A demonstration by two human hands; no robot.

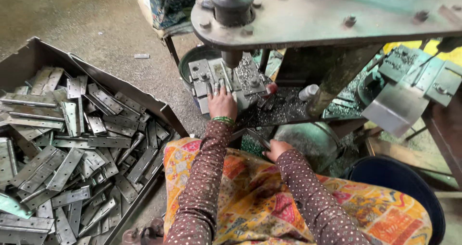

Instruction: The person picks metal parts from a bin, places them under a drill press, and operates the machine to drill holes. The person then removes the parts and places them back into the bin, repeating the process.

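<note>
While your left hand (222, 102) lies flat, fingers spread, on the hinge plate (226, 81) in the fixture (202, 79) right under the drill spindle (231, 57), keep the fingertips behind the bit line, not beside it. I'd press the plate hard against the fixture stops so it can't spin when the bit bites. Your right hand (276, 149), below the fixture and near your lap, is closed on a thin metal piece (257, 138); looks like a lever or the next blank, can't tell which. Swarf (269, 108) is piled just right of the fixture: brush it off, don't sweep it with bare fingers. The hinge stock sits in the box (29, 62) well left of the fixture.
</note>
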